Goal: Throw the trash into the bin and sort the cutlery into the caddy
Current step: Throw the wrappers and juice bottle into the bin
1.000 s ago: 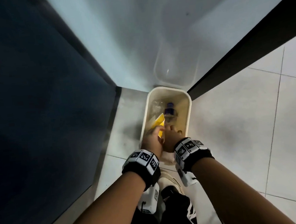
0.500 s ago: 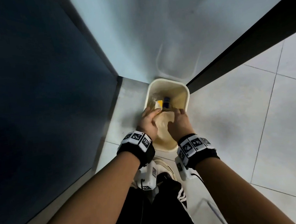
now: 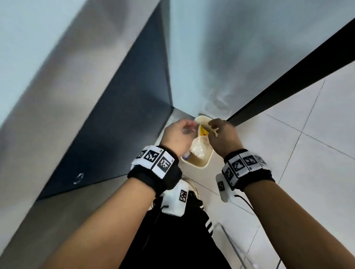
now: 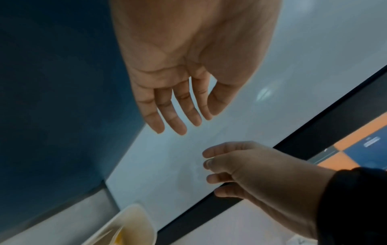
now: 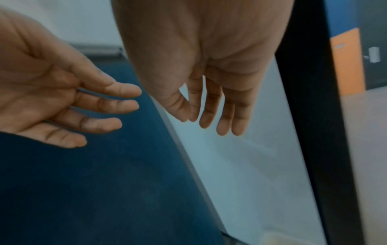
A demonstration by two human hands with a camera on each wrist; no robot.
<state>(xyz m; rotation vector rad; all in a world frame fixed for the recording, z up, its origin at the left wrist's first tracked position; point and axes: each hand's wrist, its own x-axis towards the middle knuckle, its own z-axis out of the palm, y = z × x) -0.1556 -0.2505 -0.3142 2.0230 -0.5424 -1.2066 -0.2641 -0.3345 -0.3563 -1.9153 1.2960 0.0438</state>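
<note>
A cream bin (image 3: pixel 205 164) stands on the floor in the corner, its rim (image 4: pixel 117 222) also showing in the left wrist view. Inside lie a yellow wrapper (image 3: pixel 202 131) and a clear plastic bag (image 3: pixel 197 148). My left hand (image 3: pixel 178 134) hovers above the bin's left side with straight, relaxed fingers (image 4: pixel 178 122) and an empty palm. My right hand (image 3: pixel 221 134) hovers above the bin's right side, fingers (image 5: pixel 222 127) loosely extended, holding nothing. Both hands are apart from the trash below them.
A dark blue panel (image 3: pixel 131 117) and a grey counter side (image 3: pixel 48 104) rise on the left. A pale wall (image 3: pixel 239 40) with a black strip (image 3: pixel 297 73) stands behind the bin. White floor tiles (image 3: pixel 326 140) spread to the right. My shoe (image 3: pixel 192 189) is just before the bin.
Both hands have risen out of the bin and let go of the yellow wrapper and the rest of the trash, which now lies inside. The head view has pulled back and up.
</note>
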